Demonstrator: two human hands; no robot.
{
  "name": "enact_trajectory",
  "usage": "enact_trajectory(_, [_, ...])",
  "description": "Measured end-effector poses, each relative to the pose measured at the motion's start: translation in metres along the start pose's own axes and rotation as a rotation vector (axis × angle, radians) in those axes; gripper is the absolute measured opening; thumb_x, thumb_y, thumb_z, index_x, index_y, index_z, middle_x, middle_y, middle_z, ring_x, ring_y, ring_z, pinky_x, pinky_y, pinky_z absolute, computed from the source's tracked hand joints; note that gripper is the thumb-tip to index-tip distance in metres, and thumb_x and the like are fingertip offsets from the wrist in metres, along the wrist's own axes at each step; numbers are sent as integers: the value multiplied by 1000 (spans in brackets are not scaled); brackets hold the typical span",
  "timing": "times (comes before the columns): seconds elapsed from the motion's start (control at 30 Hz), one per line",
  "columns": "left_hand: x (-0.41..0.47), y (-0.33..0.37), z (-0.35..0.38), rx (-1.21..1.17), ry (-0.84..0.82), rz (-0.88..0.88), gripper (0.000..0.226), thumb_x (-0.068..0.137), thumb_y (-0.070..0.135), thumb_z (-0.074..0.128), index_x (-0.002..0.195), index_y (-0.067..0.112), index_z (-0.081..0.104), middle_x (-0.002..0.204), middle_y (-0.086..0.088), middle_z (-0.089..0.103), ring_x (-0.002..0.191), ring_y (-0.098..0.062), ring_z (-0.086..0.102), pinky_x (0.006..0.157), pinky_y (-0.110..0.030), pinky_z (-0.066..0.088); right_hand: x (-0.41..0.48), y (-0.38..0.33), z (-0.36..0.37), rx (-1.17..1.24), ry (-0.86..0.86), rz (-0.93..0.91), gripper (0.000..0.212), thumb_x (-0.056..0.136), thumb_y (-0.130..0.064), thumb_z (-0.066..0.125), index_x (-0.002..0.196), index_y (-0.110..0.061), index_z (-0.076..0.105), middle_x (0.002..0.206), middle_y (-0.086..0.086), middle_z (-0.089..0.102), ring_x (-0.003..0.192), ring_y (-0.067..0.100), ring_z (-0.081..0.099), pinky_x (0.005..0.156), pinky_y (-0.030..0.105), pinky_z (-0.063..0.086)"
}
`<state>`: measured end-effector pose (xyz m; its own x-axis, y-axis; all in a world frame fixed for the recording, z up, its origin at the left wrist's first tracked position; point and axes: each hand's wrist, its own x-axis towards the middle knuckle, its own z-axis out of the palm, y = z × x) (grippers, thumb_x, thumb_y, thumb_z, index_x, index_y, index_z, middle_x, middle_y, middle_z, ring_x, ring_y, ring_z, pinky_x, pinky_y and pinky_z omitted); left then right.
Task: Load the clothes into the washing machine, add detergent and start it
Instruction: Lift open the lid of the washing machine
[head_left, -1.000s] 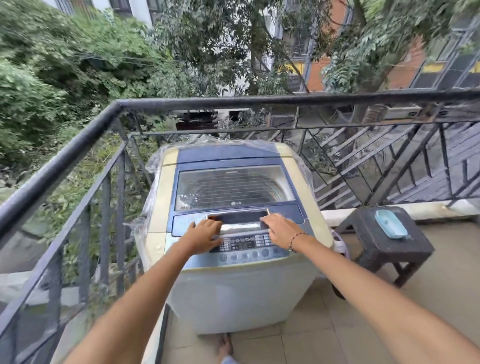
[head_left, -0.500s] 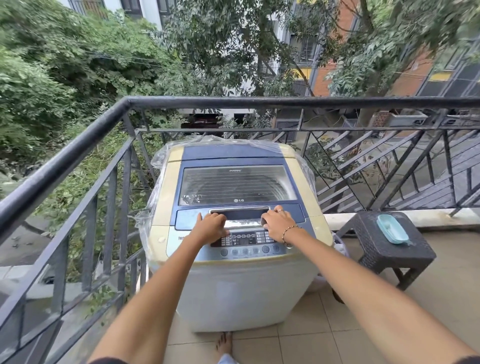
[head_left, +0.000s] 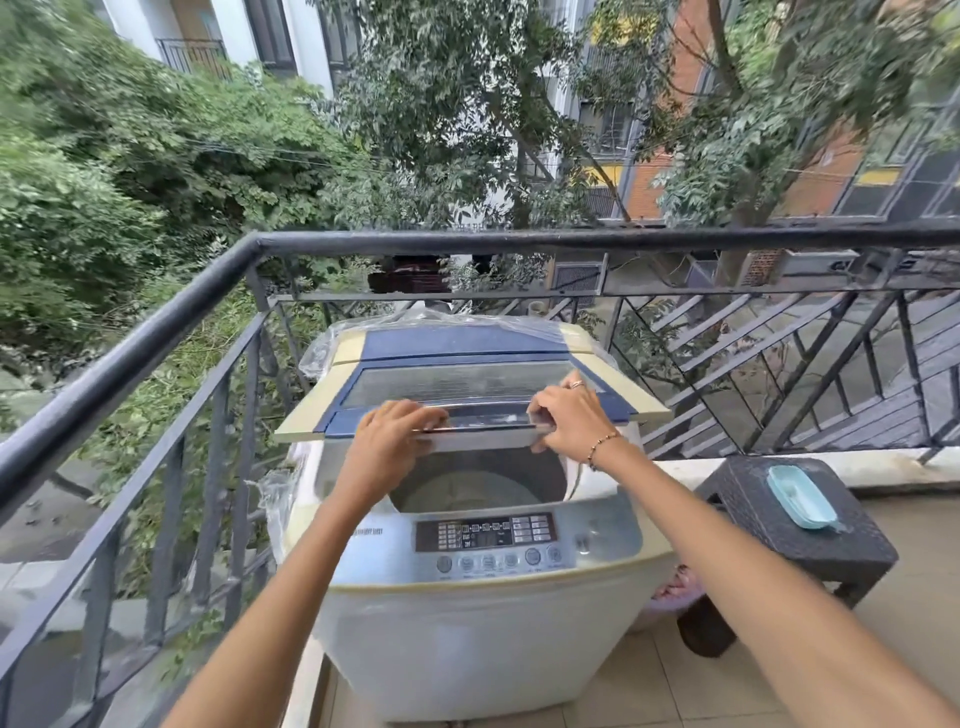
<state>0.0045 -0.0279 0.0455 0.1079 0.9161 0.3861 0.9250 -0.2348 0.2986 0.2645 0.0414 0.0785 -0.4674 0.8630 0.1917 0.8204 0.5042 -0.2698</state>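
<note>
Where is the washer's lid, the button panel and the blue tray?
washing machine lid (head_left: 457, 382): head view, on its glass window.
control panel (head_left: 485, 532): head view, on its dark display.
light blue tray (head_left: 800, 496): head view, on its inner floor.

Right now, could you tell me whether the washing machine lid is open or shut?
Partly open: left hand and right hand hold the lid raised at its front; the drum shows beneath.
</note>
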Motion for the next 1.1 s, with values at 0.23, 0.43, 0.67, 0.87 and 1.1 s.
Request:
enact_trajectory(0.23, [47, -1, -31, -107, 506, -319, 43, 69, 44, 79, 98, 18, 61, 103, -3, 52, 101, -22, 44, 92, -34, 29, 33, -4, -40, 47, 322, 96, 43, 70, -32, 78, 109, -29, 61, 106, -14, 64, 108, 16, 47, 82, 30, 23])
enact_trajectory(0.43, [116, -10, -45, -215, 617, -347, 48, 78, 51, 70, 97, 12, 51, 101, -5, 51, 105, -26, 46, 106, -50, 32, 82, 6, -48, 72, 622, 13, 46, 76, -21, 72, 119, -12, 61, 116, 3, 64, 112, 19, 56, 102, 38, 43])
enact_trajectory(0.67, [187, -40, -56, -234, 575, -265, 40, 92, 50, 49, 104, 13, 57, 116, -8, 62, 123, -36, 50, 120, -41, 12, 152, 16, -54, -33, 620, -16, 53, 92, -23, 55, 139, -3, 40, 142, 16, 46, 125, 27, 51, 104, 36, 42])
enact_trajectory(0.87, [235, -70, -64, -201, 521, -192, 21, 97, 16, 50, 115, 12, 62, 130, -5, 61, 122, -25, 55, 119, -41, 18, 212, 22, -62, 95, 579, 73, 47, 97, -33, 45, 137, -10, 41, 150, 13, 35, 112, 26, 60, 94, 40, 52])
enact_trajectory(1.1, [278, -82, -62, -234, 516, -216, 21, 98, 13, 50, 114, 10, 62, 130, -4, 60, 122, -24, 53, 120, -44, 17, 258, 32, -62, 98, 546, 70, 45, 98, -29, 43, 139, -11, 40, 151, 7, 34, 143, 20, 24, 116, 35, 24])
